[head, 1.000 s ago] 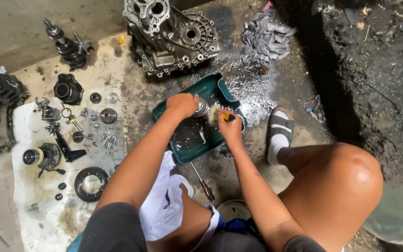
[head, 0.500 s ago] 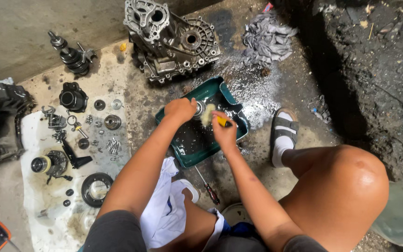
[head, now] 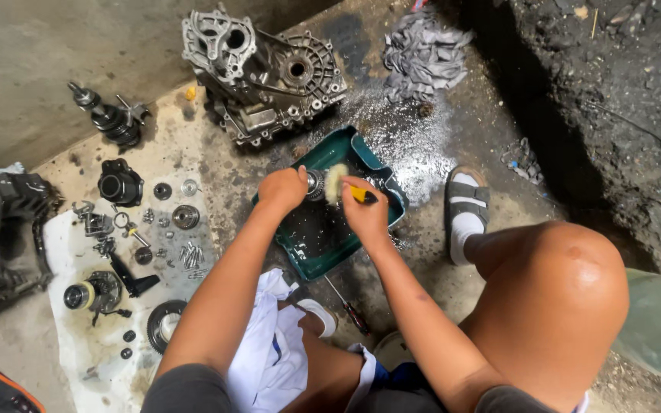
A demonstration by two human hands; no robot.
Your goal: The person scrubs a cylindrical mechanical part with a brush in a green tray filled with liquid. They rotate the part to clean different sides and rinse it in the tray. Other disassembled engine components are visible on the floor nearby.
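Over the green tray (head: 311, 256), left hand (head: 283, 190) grips a metal gear (head: 316, 183); right hand (head: 365, 214) holds a yellow-handled brush (head: 343, 187) against it.

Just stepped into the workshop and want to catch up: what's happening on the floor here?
A person squats over a dark green plastic tray of dark liquid. The left hand holds a small round metal gear part above it, while the right hand works a yellow-handled brush against it. A large grey metal gearbox casing lies beyond, and loose parts sit on a white cloth to the left.
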